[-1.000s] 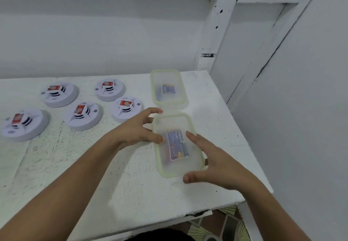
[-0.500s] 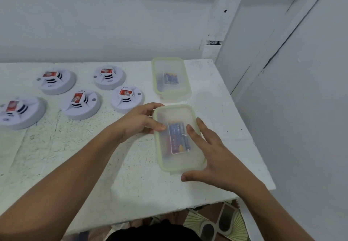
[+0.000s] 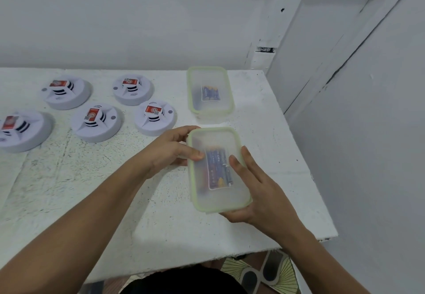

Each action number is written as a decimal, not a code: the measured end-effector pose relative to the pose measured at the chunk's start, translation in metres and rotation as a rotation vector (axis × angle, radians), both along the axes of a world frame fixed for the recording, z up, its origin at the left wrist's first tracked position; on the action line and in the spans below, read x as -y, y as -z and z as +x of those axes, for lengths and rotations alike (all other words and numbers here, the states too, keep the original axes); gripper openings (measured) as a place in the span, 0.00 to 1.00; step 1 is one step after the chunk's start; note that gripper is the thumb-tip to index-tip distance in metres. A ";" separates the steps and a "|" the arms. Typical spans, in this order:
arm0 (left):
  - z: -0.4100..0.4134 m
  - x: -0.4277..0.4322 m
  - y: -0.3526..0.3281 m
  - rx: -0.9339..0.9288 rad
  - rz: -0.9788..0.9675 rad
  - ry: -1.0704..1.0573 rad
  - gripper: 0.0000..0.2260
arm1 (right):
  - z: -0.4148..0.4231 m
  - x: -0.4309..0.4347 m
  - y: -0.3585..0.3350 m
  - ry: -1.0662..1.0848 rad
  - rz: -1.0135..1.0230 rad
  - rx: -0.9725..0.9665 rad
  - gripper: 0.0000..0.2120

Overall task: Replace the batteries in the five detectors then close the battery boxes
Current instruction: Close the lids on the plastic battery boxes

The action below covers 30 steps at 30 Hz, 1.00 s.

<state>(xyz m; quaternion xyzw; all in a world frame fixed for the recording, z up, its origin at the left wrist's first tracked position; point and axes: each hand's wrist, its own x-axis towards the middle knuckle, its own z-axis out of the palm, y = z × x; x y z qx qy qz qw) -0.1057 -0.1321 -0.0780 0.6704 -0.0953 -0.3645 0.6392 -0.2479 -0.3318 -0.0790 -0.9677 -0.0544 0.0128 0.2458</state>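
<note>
A clear battery box with a pale green rim [image 3: 216, 139] lies on the white table [image 3: 161, 224], its lid on and blue batteries [image 3: 218, 169] showing through. My left hand [image 3: 170, 148] grips its far left corner, thumb on the lid. My right hand [image 3: 259, 192] lies with straight fingers pressing on the lid's right side, thumb along the near edge. Behind it stands a second, lidded battery box [image 3: 208, 75] with batteries [image 3: 210, 93] inside. Five white round detectors with red labels sit to the left: [image 3: 66, 92], [image 3: 133, 89], [image 3: 96, 122], [image 3: 155, 117], [image 3: 21, 130].
The table's right edge [image 3: 305, 178] and near edge run close to the box in my hands. A white wall rises behind the table and another to the right. Patterned floor [image 3: 264, 270] shows below the near edge.
My right hand has come down from above the lid and now lies flat on it. The left hand stays on the box's far left corner. The camera has tilted, so everything sits higher in view.
</note>
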 end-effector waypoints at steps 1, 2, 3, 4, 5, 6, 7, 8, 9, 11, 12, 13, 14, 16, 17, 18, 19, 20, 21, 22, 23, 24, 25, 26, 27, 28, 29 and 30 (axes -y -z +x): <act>0.000 0.000 0.000 -0.004 -0.003 0.002 0.25 | 0.000 0.001 0.001 -0.001 0.021 -0.009 0.47; -0.001 0.000 0.000 -0.009 -0.005 0.002 0.25 | -0.002 0.001 0.001 -0.010 0.053 -0.026 0.47; -0.003 -0.002 0.000 -0.010 -0.005 -0.002 0.25 | -0.003 0.000 -0.001 -0.022 0.096 -0.042 0.47; -0.005 -0.002 0.000 -0.009 -0.005 -0.008 0.25 | -0.004 0.001 -0.002 -0.029 0.146 -0.059 0.47; -0.009 -0.002 0.001 -0.013 -0.007 -0.029 0.25 | -0.004 0.001 -0.003 -0.026 0.196 -0.086 0.47; -0.014 -0.002 0.004 -0.015 -0.015 -0.072 0.24 | -0.005 0.002 -0.004 -0.017 0.244 -0.120 0.48; -0.021 -0.001 0.006 -0.009 -0.026 -0.137 0.23 | -0.004 0.002 -0.006 -0.001 0.290 -0.153 0.50; -0.028 0.000 0.010 0.004 -0.033 -0.210 0.23 | -0.004 0.003 -0.005 0.019 0.335 -0.179 0.52; -0.033 0.002 0.013 0.032 -0.030 -0.279 0.22 | -0.003 0.003 -0.006 0.034 0.377 -0.182 0.53; -0.042 0.006 0.016 0.089 -0.024 -0.363 0.22 | -0.001 0.002 -0.002 0.071 0.435 -0.151 0.48; -0.045 0.008 0.017 0.112 -0.022 -0.381 0.21 | 0.001 0.001 0.000 0.097 0.454 -0.131 0.45; -0.046 0.010 0.017 0.123 -0.022 -0.392 0.20 | 0.002 0.000 0.002 0.120 0.472 -0.111 0.42; -0.045 0.012 0.016 0.131 -0.022 -0.398 0.18 | 0.003 -0.001 0.003 0.139 0.486 -0.092 0.41; -0.045 0.015 0.015 0.142 -0.019 -0.406 0.14 | 0.006 -0.003 0.003 0.161 0.493 -0.071 0.39; -0.044 0.016 0.015 0.151 -0.016 -0.408 0.13 | 0.008 -0.003 0.004 0.166 0.491 -0.066 0.39; -0.043 0.017 0.015 0.155 -0.015 -0.411 0.13 | 0.010 -0.003 0.003 0.171 0.492 -0.066 0.38; -0.042 0.018 0.015 0.156 -0.017 -0.413 0.12 | 0.011 -0.002 0.004 0.176 0.494 -0.064 0.38; -0.041 0.018 0.015 0.159 -0.024 -0.415 0.12 | 0.012 -0.001 0.004 0.178 0.492 -0.061 0.38; -0.040 0.018 0.016 0.163 -0.030 -0.414 0.12 | 0.013 -0.001 0.004 0.174 0.487 -0.052 0.38; -0.040 0.019 0.016 0.164 -0.034 -0.409 0.12 | 0.013 -0.001 0.004 0.171 0.480 -0.051 0.38; -0.040 0.019 0.016 0.170 -0.038 -0.407 0.12 | 0.013 0.000 0.005 0.166 0.480 -0.048 0.38; -0.040 0.019 0.016 0.173 -0.040 -0.403 0.12 | 0.014 0.000 0.005 0.162 0.476 -0.050 0.38; -0.040 0.019 0.016 0.180 -0.043 -0.402 0.12 | 0.014 0.000 0.004 0.161 0.475 -0.050 0.39; -0.039 0.019 0.016 0.179 -0.043 -0.405 0.12 | 0.014 0.000 0.003 0.159 0.476 -0.061 0.39; -0.039 0.018 0.017 0.175 -0.047 -0.410 0.12 | 0.015 0.001 0.002 0.161 0.473 -0.058 0.38; -0.038 0.018 0.017 0.165 -0.044 -0.421 0.13 | 0.016 0.002 0.000 0.173 0.482 -0.066 0.37; -0.036 0.017 0.015 0.162 -0.031 -0.438 0.14 | 0.018 0.003 -0.004 0.183 0.497 -0.068 0.35; -0.034 0.016 0.015 0.162 -0.006 -0.458 0.16 | 0.020 0.004 -0.009 0.192 0.503 -0.065 0.33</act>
